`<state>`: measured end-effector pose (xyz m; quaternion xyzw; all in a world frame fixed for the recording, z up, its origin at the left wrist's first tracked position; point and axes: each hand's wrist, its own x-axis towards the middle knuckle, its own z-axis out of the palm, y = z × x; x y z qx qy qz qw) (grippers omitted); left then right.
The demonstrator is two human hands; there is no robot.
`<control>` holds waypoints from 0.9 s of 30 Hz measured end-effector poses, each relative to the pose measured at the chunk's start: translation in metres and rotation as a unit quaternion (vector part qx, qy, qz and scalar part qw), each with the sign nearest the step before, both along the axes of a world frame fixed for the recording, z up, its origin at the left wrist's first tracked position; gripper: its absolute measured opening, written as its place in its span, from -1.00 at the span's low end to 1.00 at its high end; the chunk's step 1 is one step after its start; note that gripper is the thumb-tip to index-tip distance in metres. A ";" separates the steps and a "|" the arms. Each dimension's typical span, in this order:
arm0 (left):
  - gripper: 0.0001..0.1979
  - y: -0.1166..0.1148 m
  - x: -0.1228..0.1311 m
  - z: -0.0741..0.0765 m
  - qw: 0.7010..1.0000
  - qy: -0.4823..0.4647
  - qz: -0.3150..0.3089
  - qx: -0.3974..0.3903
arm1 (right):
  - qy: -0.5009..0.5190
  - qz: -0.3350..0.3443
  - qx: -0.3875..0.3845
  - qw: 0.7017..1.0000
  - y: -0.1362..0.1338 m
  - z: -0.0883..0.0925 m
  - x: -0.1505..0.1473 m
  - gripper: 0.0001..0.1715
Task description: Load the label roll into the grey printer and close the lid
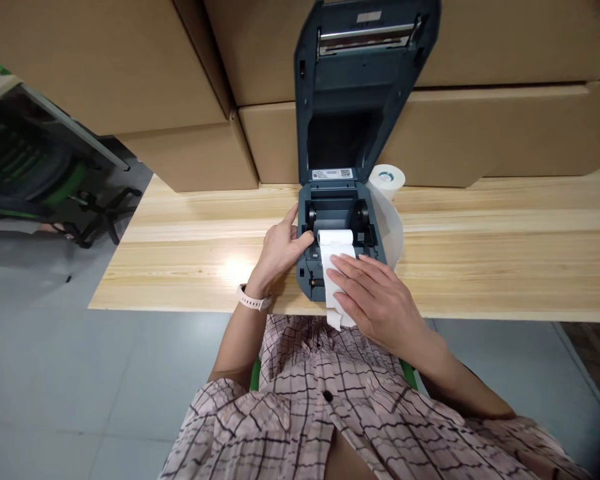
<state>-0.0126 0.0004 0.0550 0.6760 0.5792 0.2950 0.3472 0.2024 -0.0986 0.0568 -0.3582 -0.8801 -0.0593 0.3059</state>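
A dark blue label printer [336, 207] sits on the wooden table [480, 253] with its lid [360, 87] swung up. A white paper roll [335, 237] lies in its bay, and a strip of paper [334, 293] runs forward over the front edge. My left hand [281, 247] rests on the printer's left side, thumb pressed at the end of the roll, fingers curled. My right hand [375, 297] lies flat with fingers stretched on the paper strip, holding it down.
A second white roll [386, 179] stands just right of the printer, with loose paper trailing. Large cardboard boxes [480, 133] line the back of the table. An office chair [45, 180] stands on the grey floor at left.
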 end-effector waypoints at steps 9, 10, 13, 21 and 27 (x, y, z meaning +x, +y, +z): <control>-0.24 0.001 -0.001 -0.002 1.000 -0.013 0.002 0.004 | 0.051 -0.019 0.007 0.999 0.000 -0.012 -0.005 -0.64; -0.23 0.001 -0.001 -0.002 1.000 -0.016 0.002 0.003 | 0.053 -0.018 0.008 0.998 0.000 -0.012 -0.005 -0.63; -0.22 0.001 -0.001 -0.003 1.000 -0.023 0.003 -0.001 | 0.060 -0.019 0.009 0.998 0.000 -0.011 -0.006 -0.63; -0.21 0.000 -0.002 -0.002 1.000 -0.024 0.001 -0.003 | 0.060 -0.020 0.000 0.998 0.000 -0.008 -0.006 -0.66; -0.23 0.000 -0.003 -0.006 0.999 -0.031 0.010 0.012 | 0.071 -0.023 0.004 0.997 -0.001 -0.012 -0.007 -0.65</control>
